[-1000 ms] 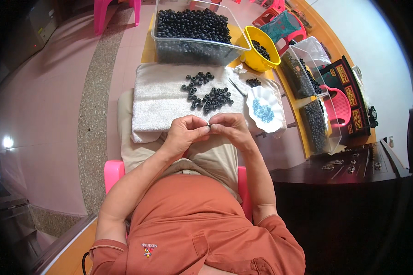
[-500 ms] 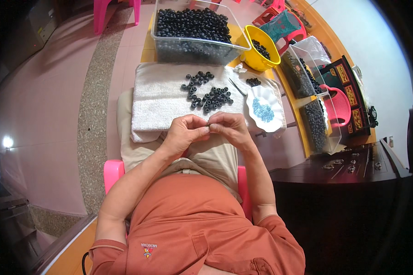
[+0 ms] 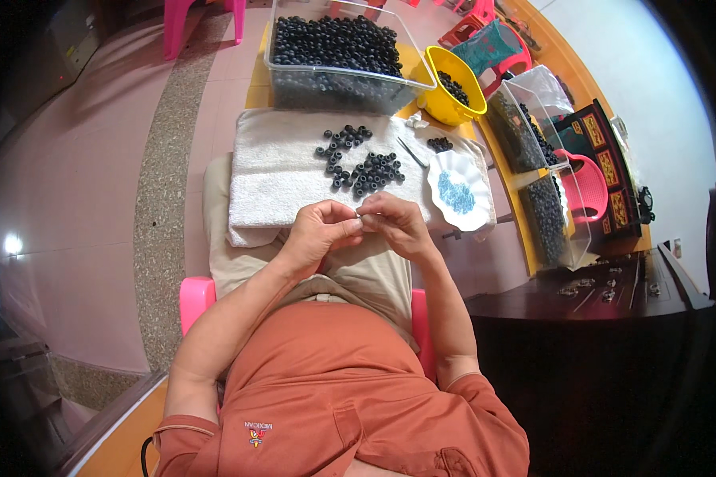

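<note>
By the white towel, fingertips mostly hide a tiny, pale-glinting piece.

The towel is matt, rough cloth; the beads on it look smooth, glossy. At its right, the dish is smooth and glossy; beyond it, the bin is clear, shiny plastic.

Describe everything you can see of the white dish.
The dish is white, shallow, perhaps ceramic or plastic, with a scalloped rim. Small blue pieces lie over its middle. It sits face up on the right part of the towel, to the right of the right hand, apart from it. Tweezers lie by its left edge; whether they touch it is unclear.
</note>
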Action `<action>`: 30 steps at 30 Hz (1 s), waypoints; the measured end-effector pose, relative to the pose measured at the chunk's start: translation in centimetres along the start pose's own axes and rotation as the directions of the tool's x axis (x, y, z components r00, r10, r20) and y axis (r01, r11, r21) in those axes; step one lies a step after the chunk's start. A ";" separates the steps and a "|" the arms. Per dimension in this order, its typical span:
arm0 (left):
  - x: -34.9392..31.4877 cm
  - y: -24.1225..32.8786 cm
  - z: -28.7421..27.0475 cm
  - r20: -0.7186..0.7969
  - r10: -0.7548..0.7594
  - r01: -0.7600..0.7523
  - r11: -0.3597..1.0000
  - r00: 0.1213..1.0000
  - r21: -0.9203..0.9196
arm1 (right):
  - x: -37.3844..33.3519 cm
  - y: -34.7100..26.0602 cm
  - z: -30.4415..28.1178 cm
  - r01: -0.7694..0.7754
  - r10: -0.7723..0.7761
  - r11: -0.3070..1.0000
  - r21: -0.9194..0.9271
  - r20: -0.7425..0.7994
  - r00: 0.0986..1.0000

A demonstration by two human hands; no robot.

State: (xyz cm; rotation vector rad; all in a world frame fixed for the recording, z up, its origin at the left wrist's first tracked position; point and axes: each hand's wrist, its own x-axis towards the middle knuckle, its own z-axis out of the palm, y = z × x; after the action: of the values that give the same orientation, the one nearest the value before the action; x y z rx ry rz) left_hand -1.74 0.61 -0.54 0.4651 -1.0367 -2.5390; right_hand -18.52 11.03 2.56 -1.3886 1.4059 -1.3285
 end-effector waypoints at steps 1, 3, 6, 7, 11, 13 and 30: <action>0.0 0.0 -0.1 -0.001 0.003 -0.003 1.000 1.000 -0.001 | 0.0 0.0 0.2 0.016 -0.016 1.000 0.000 -0.028 0.999; 0.1 0.0 -0.1 -0.025 0.013 -0.013 1.000 1.000 -0.009 | 0.3 -0.1 0.4 0.124 -0.131 0.976 -0.177 -0.025 0.991; 0.2 0.0 -0.1 -0.056 0.034 -0.037 0.998 0.998 -0.047 | 0.3 -1.0 1.1 0.240 -0.269 0.878 -0.413 -0.012 0.963; 0.1 0.1 -0.1 -0.058 0.037 -0.040 0.998 0.998 -0.048 | 0.4 -1.2 1.4 0.252 -0.297 0.841 -0.479 -0.020 0.955; 0.0 0.1 0.0 -0.094 0.048 -0.053 0.997 0.994 -0.049 | 0.5 -1.6 1.8 0.355 -0.440 0.608 -0.710 0.071 0.895; 0.0 0.0 -0.1 -0.096 0.054 -0.060 0.997 0.994 -0.052 | 0.3 -2.3 2.3 0.346 -0.432 0.575 -0.742 0.083 0.898; 0.0 -0.6 0.2 -0.130 0.110 -0.107 0.994 0.985 0.028 | 0.2 -0.6 2.9 0.337 -0.476 0.533 -0.776 0.055 0.878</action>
State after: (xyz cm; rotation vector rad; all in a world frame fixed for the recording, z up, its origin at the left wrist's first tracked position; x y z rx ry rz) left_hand -1.91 1.13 -0.85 0.5577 -1.0134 -2.3702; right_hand -15.63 10.48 2.65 -2.3531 1.9808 -1.1532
